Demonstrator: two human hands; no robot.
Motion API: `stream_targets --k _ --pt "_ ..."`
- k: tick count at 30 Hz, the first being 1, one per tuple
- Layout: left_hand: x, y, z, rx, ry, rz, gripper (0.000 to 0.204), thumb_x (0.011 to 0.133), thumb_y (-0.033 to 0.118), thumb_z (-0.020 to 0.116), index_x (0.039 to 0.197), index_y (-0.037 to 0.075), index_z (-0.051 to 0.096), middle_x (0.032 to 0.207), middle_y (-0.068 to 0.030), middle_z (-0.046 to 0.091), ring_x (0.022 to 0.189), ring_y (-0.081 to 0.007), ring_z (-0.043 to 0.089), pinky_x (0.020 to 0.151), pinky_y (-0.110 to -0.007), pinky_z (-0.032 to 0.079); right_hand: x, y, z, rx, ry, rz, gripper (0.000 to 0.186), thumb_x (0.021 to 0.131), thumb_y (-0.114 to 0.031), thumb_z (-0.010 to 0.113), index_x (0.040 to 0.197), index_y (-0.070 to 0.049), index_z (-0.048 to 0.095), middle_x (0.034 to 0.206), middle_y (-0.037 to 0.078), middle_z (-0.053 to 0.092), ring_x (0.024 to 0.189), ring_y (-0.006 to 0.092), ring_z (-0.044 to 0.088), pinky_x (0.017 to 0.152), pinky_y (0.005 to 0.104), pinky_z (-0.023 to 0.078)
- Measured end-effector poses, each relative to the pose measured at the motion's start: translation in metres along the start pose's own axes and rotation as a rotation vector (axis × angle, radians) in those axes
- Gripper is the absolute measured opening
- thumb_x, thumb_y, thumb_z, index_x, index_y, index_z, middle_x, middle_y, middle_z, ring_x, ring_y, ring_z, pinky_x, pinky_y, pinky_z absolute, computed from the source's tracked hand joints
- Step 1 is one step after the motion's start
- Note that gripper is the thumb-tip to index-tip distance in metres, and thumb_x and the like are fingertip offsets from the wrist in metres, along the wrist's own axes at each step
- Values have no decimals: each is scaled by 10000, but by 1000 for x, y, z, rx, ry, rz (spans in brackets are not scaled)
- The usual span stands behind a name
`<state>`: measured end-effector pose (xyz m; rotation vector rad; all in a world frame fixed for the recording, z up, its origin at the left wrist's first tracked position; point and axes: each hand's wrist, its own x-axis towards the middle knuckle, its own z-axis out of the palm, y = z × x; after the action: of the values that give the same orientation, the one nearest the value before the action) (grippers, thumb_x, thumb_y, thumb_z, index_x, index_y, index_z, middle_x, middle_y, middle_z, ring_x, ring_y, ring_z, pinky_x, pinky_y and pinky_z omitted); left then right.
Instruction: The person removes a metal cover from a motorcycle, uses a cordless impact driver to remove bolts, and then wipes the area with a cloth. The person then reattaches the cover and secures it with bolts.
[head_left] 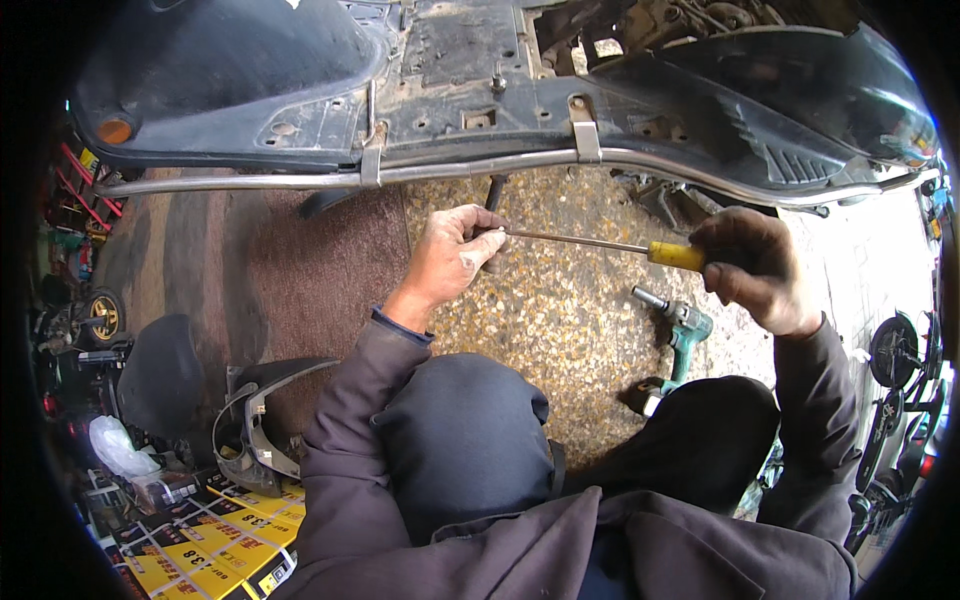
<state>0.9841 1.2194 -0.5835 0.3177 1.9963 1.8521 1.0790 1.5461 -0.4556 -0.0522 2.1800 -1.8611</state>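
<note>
My right hand [755, 270] is closed round the yellow handle of a screwdriver [675, 256]. The long thin shaft points left and lies nearly level above the floor. At its far end, the fingers of my left hand [450, 255] are pinched together by the tip. Whatever small thing they hold there is too hidden to name. Both hands are in front of my bent knees, below the metal side rail [480, 167] of a dark vehicle body [440, 110]. A green cordless drill [687, 335] with a long socket lies on the floor under my right hand.
A curved dark trim piece [245, 430] lies at the left, by strapped yellow cartons [215, 540]. A reddish mat [320, 260] covers part of the speckled floor [560, 370]. Black wheeled parts [892, 350] crowd the right edge. The vehicle spans the far side.
</note>
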Motion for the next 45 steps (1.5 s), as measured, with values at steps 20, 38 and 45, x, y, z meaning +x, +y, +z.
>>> stream_targets --k 20,38,45 --pt "83 72 -72 633 40 427 165 813 26 685 958 -45 650 871 -140 689 746 -180 658 677 -322 523 94 -108 25 -281 69 -344 241 794 45 703 1004 34 586 935 83 634 843 138 645 782 262 543" --pt "57 40 -68 281 84 106 36 822 26 530 855 17 540 715 -75 590 576 -151 547 532 -270 460 116 -110 87 -667 413 -372 99 745 24 629 822 16 567 722 156 551 593 276 561 578 343 475" --pt "24 -16 -30 -311 121 -97 86 897 35 511 940 9 580 810 14 562 687 -52 508 623 -198 428 122 -122 108 -896 327 -283 160 717 -5 647 827 -21 532 754 173 520 661 392 554 580 452 458"
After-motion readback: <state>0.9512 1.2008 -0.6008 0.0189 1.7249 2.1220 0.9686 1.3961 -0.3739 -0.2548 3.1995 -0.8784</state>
